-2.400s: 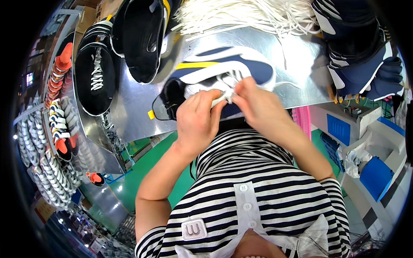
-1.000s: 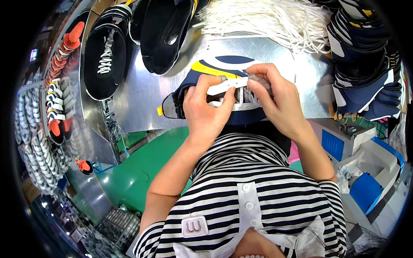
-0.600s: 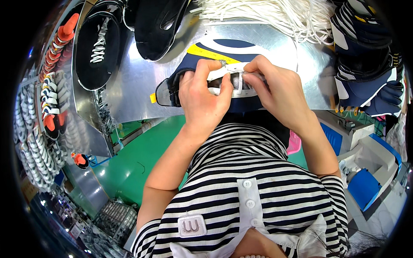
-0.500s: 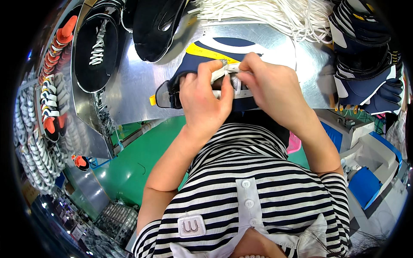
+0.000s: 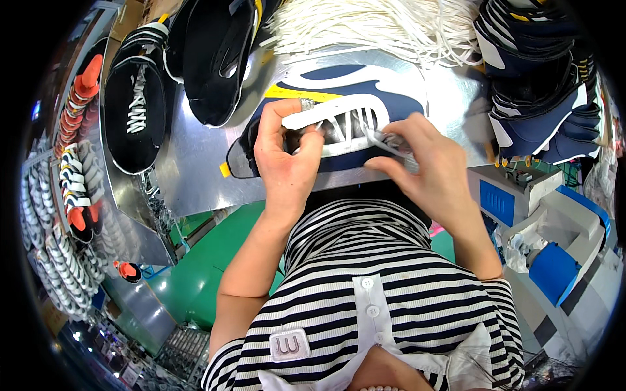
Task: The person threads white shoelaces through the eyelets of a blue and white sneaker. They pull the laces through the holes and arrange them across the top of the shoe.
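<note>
Two bare hands are shown in the head view, set apart from each other over a navy, white and yellow shoe upper [image 5: 339, 107]. The upper is laid on its side on a metal table [image 5: 215, 186], near the edge closest to the person, with its yellow tab [image 5: 225, 170] pointed to the left. Its white edging is clamped by the left hand [image 5: 287, 159], the index finger being placed along the outside and the thumb at the opening. A white lace [image 5: 347, 127] is threaded in bars across that opening. The right hand [image 5: 433, 159] is held beside the toe end, its thumb and index finger parted; a blurred strand is seen by them, but whether it is gripped cannot be told. Beyond the upper, a heap of loose white laces [image 5: 372, 29] is spread on the table. Black-lined shoe uppers [image 5: 215, 72] are placed to the left, one of them laced in white, and a stack of navy uppers [image 5: 541, 117] is piled to the right. Below the hands, a striped shirt [image 5: 391, 254] is worn by the person
</note>
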`<state>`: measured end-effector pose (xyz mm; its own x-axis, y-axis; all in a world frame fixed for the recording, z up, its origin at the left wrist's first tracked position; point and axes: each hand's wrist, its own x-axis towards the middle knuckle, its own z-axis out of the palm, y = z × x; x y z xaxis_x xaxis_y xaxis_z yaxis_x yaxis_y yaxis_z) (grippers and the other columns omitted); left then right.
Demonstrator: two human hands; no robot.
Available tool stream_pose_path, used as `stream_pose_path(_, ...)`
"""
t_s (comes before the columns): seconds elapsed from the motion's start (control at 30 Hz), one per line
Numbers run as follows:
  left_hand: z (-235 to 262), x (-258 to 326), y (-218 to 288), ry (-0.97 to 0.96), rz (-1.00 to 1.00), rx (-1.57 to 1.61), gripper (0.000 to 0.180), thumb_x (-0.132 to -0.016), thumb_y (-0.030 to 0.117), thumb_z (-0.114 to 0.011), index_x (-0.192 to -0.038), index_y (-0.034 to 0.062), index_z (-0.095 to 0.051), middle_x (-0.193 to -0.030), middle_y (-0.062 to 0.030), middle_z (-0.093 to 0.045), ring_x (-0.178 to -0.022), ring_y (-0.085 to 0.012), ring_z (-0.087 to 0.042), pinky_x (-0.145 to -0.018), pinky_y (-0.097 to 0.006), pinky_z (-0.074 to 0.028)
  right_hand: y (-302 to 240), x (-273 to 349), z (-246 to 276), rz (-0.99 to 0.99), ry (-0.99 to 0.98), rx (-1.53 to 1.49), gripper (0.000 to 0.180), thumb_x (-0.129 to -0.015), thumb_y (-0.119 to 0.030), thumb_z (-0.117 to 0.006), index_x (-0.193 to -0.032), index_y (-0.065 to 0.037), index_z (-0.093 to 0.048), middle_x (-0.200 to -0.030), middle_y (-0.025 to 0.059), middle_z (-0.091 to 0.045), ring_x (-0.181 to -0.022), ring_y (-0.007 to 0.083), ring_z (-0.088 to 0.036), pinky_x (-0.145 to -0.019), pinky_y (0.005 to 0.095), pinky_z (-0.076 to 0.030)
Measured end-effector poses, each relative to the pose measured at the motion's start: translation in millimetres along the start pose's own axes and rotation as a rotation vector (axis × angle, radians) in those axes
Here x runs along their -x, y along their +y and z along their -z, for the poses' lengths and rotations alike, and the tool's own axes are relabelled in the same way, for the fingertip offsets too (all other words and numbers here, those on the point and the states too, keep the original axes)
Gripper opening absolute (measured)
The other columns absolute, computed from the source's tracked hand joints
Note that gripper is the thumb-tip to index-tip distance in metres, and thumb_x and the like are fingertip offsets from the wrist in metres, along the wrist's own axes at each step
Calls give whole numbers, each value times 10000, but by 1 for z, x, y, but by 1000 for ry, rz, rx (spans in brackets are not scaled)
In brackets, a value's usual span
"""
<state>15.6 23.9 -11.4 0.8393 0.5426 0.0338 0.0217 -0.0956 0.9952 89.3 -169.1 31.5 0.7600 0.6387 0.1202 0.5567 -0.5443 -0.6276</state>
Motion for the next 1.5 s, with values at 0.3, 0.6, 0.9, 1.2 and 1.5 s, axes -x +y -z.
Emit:
stream_pose_path(0.3, -8, -4, 16, -26, 24, -63, 517, -905, -47, -603, -1339, -64, -322, -1071, -208, -654, -933, -196, -689, -736, -285, -550, 15, -13, -21, -4, 183, -86, 214, -824, -132, -735, -991, -74, -614, -1058, 59, -562, -680, 260, -651, -570, 362, -508)
stream_pose_path(0.6, -3, -15, 6, 65, 15, -82, 346, -836, -88, -509, -1173, -19, -473, -921, -73, -639, -780, -98, -602, -722, -236, -498, 29, -23, -38, 58, 143, -137, 190, -788, -72, -698, -939, -50, -585, -1028, 65, -550, -717, 281, -648, -595, 383, -521)
stream_pose_path(0.9, -4, 26, 56, -276, -448, -1094, 558, -776, 215, -792, -1228, 2, -545, -1059, -165, -636, -1065, -309, -589, -887, -422, -433, 24, -17, -19, 73, 281, -287, 158, -815, -6, -703, -938, -43, -610, -850, 61, -626, -594, 167, -573, -499, 269, -446)
stream_pose_path(1.2, -5, -9, 28, -111, -514, -769, 236, -750, 78, -796, -903, 2, -633, -842, -138, -651, -779, -326, -624, -708, -390, -479, 26, 57, 3, -378, -228, -685, 148, -877, -101, -714, -998, -17, -700, -807, 36, -706, -650, 80, -633, -584, 220, -476)
stream_pose_path(1.5, -9, 6, 51, -155, -615, -753, 217, -759, 64, -784, -927, 11, -657, -781, -102, -604, -713, -288, -586, -645, -385, -453, 15, 8, -19, -315, -254, -840, 156, -894, -152, -717, -844, -21, -647, -702, -59, -510, -677, 31, -449, -601, 209, -384)
